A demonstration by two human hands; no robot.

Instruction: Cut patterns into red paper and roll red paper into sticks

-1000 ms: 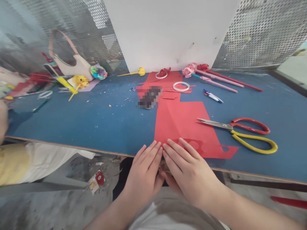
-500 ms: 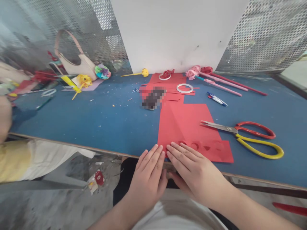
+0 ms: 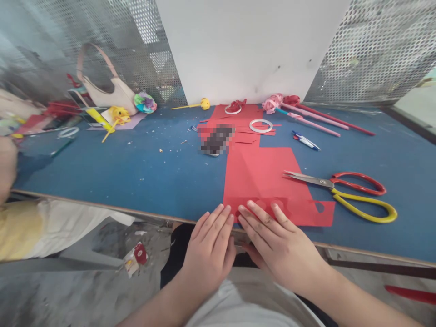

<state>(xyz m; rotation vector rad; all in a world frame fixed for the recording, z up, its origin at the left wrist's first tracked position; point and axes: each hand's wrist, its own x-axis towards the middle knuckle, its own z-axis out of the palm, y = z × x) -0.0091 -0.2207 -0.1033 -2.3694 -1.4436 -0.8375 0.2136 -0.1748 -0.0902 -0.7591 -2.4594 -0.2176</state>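
Observation:
My left hand (image 3: 211, 247) lies flat at the near edge of the blue table (image 3: 119, 168), fingers stretched out, fingertips on the lower left corner of a red paper sheet (image 3: 265, 181). Right beside it my right hand (image 3: 275, 240) also lies flat, fingers spread, pressing the sheet's folded near edge. Small cut-out holes show in the folded strip (image 3: 306, 211) to the right of my fingers. Neither hand holds anything.
Scissors (image 3: 344, 190) with red and yellow handles lie right of the sheet. Farther back are a tape ring (image 3: 260, 125), pens (image 3: 305, 141), pink rolled sticks (image 3: 306, 118), red paper scraps and a blurred dark object (image 3: 217, 138). A handbag (image 3: 105, 88) and paper flowers stand far left. Another person's arm (image 3: 7, 168) shows at the left edge.
Both hands stay flat at the sheet's near edge. My right fingers have spread and slid slightly along the folded strip, which lies flatter than a second ago.

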